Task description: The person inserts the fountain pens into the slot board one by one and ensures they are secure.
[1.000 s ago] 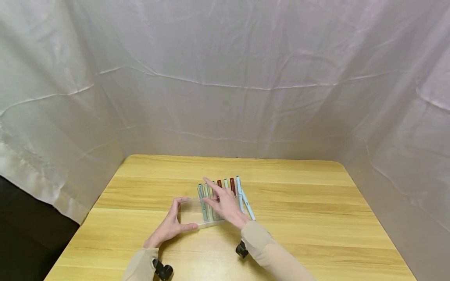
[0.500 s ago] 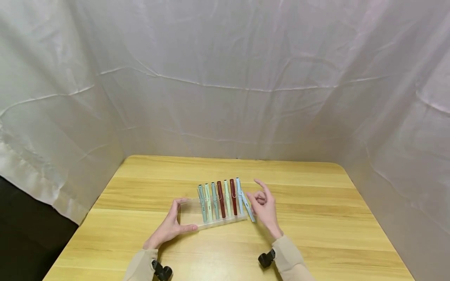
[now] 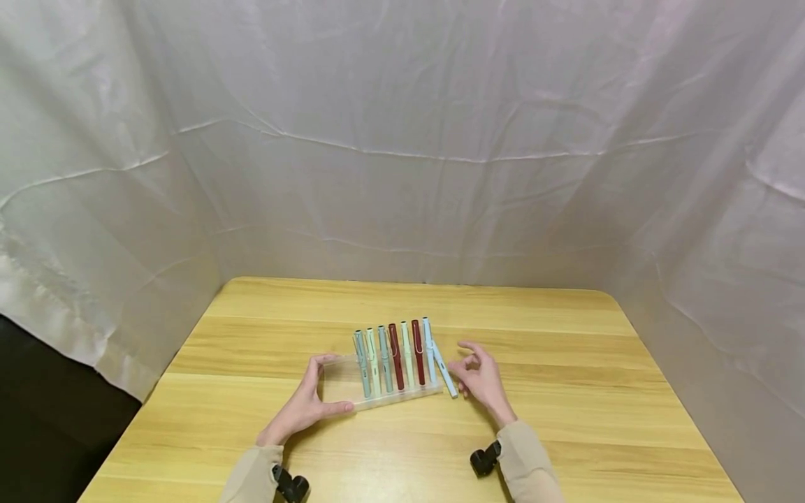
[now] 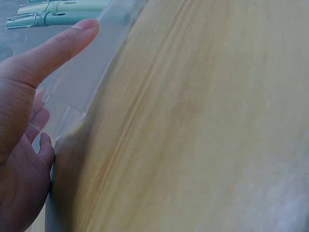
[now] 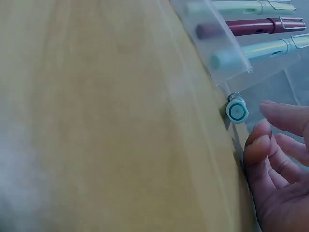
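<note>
A clear plastic pen stand (image 3: 342, 381) rests on the table, with several capped pens in a row on it: teal, pale green, dark red and a light blue pen (image 3: 429, 349) at the right end. My left hand (image 3: 305, 402) grips the stand's left end, thumb (image 4: 72, 41) along the front lip and fingers behind. Beside the stand's right end a loose light blue pen (image 3: 444, 372) lies slanted, its round end (image 5: 237, 111) facing the right wrist camera. Just right of it is my right hand (image 3: 483, 381), fingers bent, thumb and index fingertips apart and close to the pen, holding nothing.
The wooden table (image 3: 566, 363) extends around the stand. Pale curtains (image 3: 402, 175) enclose the back and both sides. A black wrist camera (image 3: 484, 461) is strapped to each sleeve.
My right hand has moved from over the pens on the stand to the right, then lowered beside the loose light blue pen. The left hand and the stand have stayed put.
</note>
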Action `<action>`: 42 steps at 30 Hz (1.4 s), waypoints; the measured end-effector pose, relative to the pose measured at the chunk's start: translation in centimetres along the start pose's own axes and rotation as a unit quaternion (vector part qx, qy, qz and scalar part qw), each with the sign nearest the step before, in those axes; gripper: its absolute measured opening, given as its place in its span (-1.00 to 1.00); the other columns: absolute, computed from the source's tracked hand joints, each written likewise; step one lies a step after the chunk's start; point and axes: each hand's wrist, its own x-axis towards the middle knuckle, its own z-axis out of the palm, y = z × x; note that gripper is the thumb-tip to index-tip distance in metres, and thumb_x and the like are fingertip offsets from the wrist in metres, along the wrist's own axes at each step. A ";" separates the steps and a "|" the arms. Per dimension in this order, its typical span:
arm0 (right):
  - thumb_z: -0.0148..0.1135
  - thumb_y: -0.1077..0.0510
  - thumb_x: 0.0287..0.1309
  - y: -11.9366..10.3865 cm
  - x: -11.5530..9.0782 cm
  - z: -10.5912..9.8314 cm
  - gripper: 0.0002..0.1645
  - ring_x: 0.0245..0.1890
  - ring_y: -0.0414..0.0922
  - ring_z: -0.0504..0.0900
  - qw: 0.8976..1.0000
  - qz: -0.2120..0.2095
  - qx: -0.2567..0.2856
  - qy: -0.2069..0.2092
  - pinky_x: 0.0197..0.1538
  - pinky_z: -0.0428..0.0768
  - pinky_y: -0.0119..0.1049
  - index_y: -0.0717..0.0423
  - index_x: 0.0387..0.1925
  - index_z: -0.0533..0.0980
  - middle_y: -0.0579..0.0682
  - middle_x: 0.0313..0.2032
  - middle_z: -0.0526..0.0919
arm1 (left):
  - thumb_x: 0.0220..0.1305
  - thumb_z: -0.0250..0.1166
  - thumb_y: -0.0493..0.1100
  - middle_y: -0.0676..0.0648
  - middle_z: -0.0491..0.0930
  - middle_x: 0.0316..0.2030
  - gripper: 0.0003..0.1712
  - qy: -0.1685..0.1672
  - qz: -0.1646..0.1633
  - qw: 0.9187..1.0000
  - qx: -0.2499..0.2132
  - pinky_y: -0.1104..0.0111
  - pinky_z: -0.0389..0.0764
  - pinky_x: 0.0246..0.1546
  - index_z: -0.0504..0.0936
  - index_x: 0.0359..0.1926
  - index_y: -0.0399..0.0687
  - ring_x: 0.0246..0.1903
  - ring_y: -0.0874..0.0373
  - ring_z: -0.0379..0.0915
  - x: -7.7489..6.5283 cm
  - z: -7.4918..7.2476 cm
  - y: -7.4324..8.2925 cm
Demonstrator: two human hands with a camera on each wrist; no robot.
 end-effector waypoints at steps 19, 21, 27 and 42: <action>0.32 0.33 0.21 -0.1 -0.8 -1.9 -0.20 -0.75 -0.25 0.49 0.995 -0.015 -0.032 -0.096 -0.69 0.62 -0.33 0.39 0.41 0.20 0.16 -0.49 0.63 | -0.08 0.64 -0.12 -0.32 0.16 0.40 0.09 -0.003 -0.010 1.000 -0.002 -0.30 -0.20 0.53 0.14 0.36 -0.17 0.50 -0.36 -0.06 0.0 0.0 0.1; 0.32 0.34 0.21 0.1 -1.1 -2.6 -0.17 -0.75 -0.25 0.50 0.994 -0.017 -0.028 -0.104 -0.68 0.64 -0.30 0.40 0.43 0.17 0.22 -0.47 0.64 | -0.08 0.64 -0.11 -0.32 0.16 0.40 0.10 -0.004 -0.011 1.000 -0.001 -0.30 -0.20 0.53 0.13 0.36 -0.18 0.50 -0.36 -0.06 -0.1 0.0 0.1; 0.35 0.24 0.23 0.3 -1.2 -3.7 -0.15 -0.73 -0.21 0.52 0.994 -0.012 -0.038 -0.099 -0.69 0.63 -0.25 0.31 0.45 0.18 0.24 -0.45 0.64 | -0.09 0.65 -0.09 -0.31 0.14 0.42 0.14 -0.009 -0.023 1.000 -0.004 -0.27 -0.20 0.54 0.11 0.38 -0.17 0.51 -0.33 -0.07 -0.1 -0.1 0.2; 0.38 0.28 0.12 0.1 0.3 -2.5 -0.21 -0.77 -0.18 0.49 0.987 -0.011 -0.148 -0.060 -0.73 0.56 -0.33 0.22 0.39 0.32 0.02 -0.51 0.62 | -0.09 0.65 -0.06 -0.29 0.13 0.44 0.15 -0.011 -0.037 0.999 -0.003 -0.29 -0.22 0.54 0.11 0.40 -0.10 0.53 -0.34 -0.11 -0.1 -0.1 0.1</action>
